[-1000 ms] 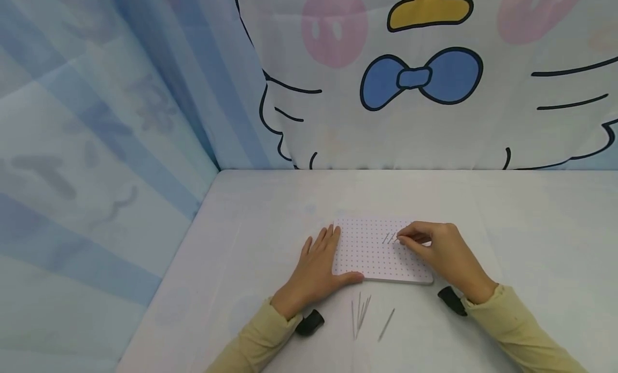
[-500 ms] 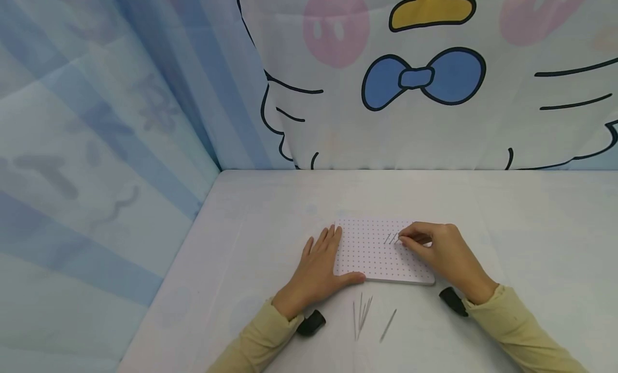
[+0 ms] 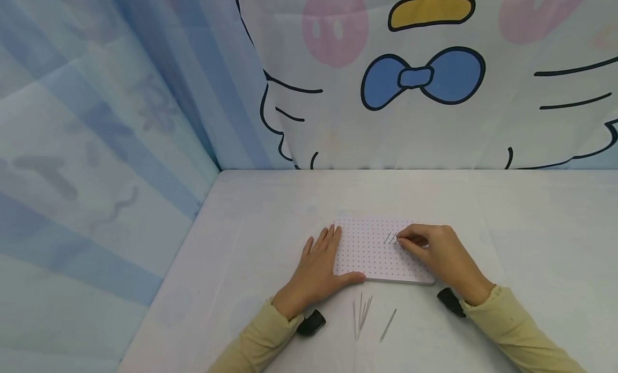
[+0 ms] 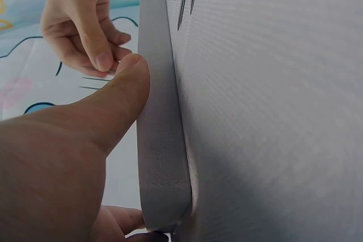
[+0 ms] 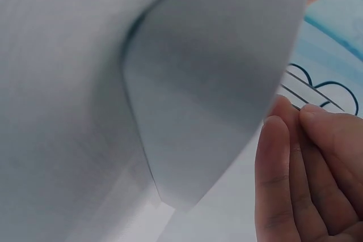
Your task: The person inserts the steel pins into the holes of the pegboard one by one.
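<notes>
A white board with rows of small holes lies on the table. Two thin metal pins stand slanted from its upper right part; the left wrist view shows the same pins jutting from the board's face. My right hand is over the board's right side, thumb and fingertips pinching another thin metal pin right beside them; mostly the fingers hide it. In the right wrist view its dark end shows at the fingertips. My left hand rests at the board's left side, fingers spread straight, thumb against the near edge.
Several loose metal pins lie on the white table in front of the board, with one pin apart to their right. A printed curtain hangs behind the table, and another curtain at the left.
My right hand has shifted very slightly left and toward me over the board, its fingertips staying beside the standing pins. The left hand, board and loose pins stay put.
</notes>
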`<action>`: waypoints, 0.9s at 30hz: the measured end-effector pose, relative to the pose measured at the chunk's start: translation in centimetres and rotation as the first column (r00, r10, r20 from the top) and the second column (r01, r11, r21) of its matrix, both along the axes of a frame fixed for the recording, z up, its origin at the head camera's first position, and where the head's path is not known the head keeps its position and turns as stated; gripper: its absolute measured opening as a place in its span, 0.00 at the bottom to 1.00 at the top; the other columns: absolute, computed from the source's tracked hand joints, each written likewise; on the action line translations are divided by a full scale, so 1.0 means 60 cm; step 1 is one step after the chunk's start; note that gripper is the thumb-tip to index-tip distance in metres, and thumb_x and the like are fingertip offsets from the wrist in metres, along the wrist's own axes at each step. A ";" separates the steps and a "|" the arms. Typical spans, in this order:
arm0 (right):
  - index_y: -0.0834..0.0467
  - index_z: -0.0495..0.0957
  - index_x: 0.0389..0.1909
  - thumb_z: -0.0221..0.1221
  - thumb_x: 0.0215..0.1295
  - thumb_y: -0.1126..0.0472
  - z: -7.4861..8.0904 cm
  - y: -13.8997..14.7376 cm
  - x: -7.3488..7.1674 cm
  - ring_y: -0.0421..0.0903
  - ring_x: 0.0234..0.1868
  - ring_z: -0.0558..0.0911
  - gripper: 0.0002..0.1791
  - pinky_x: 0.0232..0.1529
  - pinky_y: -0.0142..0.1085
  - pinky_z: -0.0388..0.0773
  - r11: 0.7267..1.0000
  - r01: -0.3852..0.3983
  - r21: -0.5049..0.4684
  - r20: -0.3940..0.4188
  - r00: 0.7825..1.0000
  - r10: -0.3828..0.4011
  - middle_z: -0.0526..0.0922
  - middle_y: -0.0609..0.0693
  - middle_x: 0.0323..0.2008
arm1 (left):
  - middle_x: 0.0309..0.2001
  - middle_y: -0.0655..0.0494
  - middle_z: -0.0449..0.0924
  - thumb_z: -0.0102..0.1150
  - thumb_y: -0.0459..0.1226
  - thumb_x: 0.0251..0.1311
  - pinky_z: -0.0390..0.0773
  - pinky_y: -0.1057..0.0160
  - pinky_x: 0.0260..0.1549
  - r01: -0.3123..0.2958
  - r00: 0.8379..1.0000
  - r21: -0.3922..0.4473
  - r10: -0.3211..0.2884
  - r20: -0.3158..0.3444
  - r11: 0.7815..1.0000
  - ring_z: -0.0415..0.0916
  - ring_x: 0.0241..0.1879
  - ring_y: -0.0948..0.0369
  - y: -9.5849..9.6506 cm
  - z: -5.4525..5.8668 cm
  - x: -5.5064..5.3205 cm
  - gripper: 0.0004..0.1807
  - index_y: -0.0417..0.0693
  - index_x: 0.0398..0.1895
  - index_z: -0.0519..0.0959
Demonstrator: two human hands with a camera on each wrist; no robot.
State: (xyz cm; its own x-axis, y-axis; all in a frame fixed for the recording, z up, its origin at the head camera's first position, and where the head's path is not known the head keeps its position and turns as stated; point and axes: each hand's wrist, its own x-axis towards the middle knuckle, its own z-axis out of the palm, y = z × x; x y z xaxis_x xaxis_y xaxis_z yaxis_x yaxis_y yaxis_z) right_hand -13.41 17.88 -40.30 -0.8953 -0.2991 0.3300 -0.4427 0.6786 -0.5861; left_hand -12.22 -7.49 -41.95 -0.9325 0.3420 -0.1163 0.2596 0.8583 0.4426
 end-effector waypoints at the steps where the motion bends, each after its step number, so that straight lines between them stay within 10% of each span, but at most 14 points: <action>1: 0.59 0.87 0.33 0.68 0.57 0.71 0.000 0.000 0.000 0.40 0.31 0.85 0.06 0.33 0.32 0.83 1.000 0.002 0.000 0.004 1.000 -0.002 0.88 0.46 0.32 | 0.80 0.50 0.43 0.61 0.68 0.54 0.41 0.45 0.76 0.000 1.000 -0.002 0.000 -0.001 1.000 0.39 0.79 0.54 0.000 0.000 0.000 0.61 0.46 0.80 0.46; 27: 0.64 0.86 0.37 0.68 0.56 0.71 0.021 -0.008 0.004 0.46 0.30 0.86 0.08 0.34 0.41 0.83 0.998 0.059 0.022 0.002 0.998 -0.059 0.89 0.53 0.34 | 0.80 0.50 0.43 0.60 0.68 0.54 0.40 0.46 0.76 0.005 1.000 0.013 -0.005 -0.003 1.000 0.39 0.79 0.54 -0.003 -0.001 0.000 0.60 0.46 0.80 0.45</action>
